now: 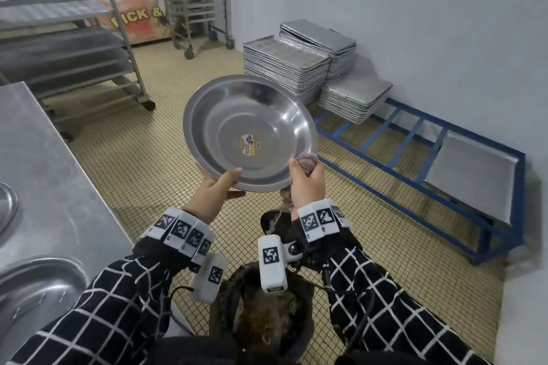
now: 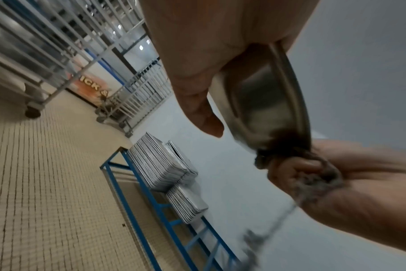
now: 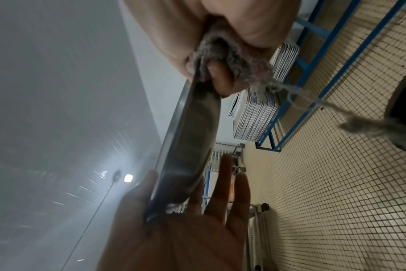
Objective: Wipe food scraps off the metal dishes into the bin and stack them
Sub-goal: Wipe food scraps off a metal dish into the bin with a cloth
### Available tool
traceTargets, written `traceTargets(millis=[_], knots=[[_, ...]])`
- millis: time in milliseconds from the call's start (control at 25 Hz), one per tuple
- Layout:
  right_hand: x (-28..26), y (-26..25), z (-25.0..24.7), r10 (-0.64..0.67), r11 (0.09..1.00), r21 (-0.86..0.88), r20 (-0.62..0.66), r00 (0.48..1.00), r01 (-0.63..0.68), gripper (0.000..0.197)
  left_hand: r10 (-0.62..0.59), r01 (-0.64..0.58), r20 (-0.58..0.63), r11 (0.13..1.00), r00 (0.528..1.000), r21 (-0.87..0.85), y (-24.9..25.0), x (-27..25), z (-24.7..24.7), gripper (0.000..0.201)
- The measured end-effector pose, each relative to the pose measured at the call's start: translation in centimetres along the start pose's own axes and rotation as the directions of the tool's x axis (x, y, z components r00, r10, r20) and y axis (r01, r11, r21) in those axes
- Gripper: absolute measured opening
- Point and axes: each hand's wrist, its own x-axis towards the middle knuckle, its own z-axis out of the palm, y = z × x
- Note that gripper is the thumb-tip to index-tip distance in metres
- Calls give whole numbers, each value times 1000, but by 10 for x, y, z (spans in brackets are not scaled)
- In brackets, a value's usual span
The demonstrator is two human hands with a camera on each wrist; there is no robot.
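- One round metal dish (image 1: 250, 133) is held up in the air, tilted so its hollow faces the person, above the floor and just beyond the bin (image 1: 264, 320); a small round sticker sits at its centre
- Two hands are on it: the left hand (image 1: 215, 195) grips the lower left rim, thumb over the inner edge and fingers spread straight behind the back, as the right wrist view shows
- The right hand (image 1: 307, 184) is clenched round one greyish cloth (image 1: 307, 161), pressing it over the dish's lower right rim; frayed threads hang down from it
- One dark bin stands below between the forearms, with brown scraps inside; its near side is hidden by the wrist cameras and sleeves
- On the steel table (image 1: 44, 175) at the left, two more metal dishes (image 1: 35, 290) show only in part, both cut by the frame edge
- Three stacks of flat metal trays (image 1: 284, 68) rest on a low blue frame (image 1: 415, 139) by the wall, and one single tray (image 1: 471, 175) leans at its far right end; how many trays each stack holds cannot be counted
- Two wheeled racks (image 1: 195, 0) stand in the background, the nearer one cut off at the left
- A printed panel behind them reads only partly, its letters blocked by the rack legs
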Motion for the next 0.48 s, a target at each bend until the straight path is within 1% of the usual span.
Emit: traceTargets(millis=[40,80,120,160,240,280,320,400,480], knots=[[2,-3,-4,8,1000,-8,-8,1000,-8,35,12,-12,-29,1000,1000,-25,5,2,-4,24],[6,-6,-11,8,1000,-25,-9,1000,-8,33,17,-25,-83,995,996,-100,9,5,-13,29],[12,-10,-18,-3,999,-52,2,1000,3,31,30,-49,-101,981,994,-188,15,7,-22,34],[17,-13,-26,-18,996,-85,36,999,21,28,53,-73,-87,965,995,-250,19,9,-33,37],[26,-21,-37,-35,986,-155,137,990,56,22,57,-56,-7,952,998,-300,21,8,-51,42],[27,-24,-39,-30,980,-188,176,984,64,21,31,-28,7,953,999,-301,19,6,-53,38],[27,-26,-40,-29,975,-210,192,981,70,22,-5,1,-13,953,1000,-304,14,6,-53,31],[25,-27,-36,-72,965,-238,158,985,109,25,-77,30,-147,953,986,-301,10,6,-46,25],[20,-25,-28,-124,962,-234,97,987,144,24,-80,-8,-256,946,963,-325,9,5,-35,24]])
